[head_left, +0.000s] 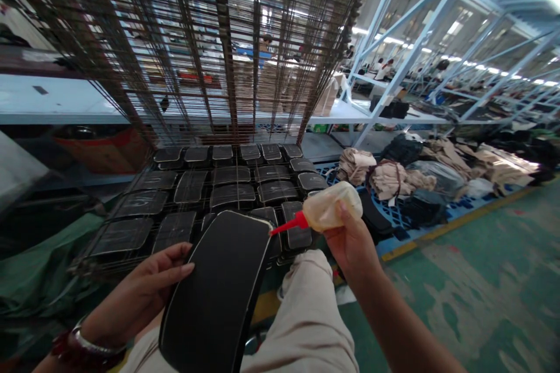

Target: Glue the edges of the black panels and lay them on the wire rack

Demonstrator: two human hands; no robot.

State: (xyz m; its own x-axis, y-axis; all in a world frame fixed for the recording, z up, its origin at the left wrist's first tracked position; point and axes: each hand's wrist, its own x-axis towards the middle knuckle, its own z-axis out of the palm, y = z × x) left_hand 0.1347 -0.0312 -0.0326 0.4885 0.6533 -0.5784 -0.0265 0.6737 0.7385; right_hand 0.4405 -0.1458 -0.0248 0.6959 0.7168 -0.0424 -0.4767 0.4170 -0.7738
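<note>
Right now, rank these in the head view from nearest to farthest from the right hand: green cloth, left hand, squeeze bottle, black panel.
1. Squeeze bottle: held in the right hand.
2. Black panel: left, at the bottle's red tip.
3. Left hand: at the panel's left edge.
4. Green cloth: far left.

The panel [219, 291] looks matt black and smooth, its rim pale. At its one o'clock, the bottle [333, 206] is translucent, glossy plastic; the racks [227, 58] above are thin, brownish metal wire.
</note>
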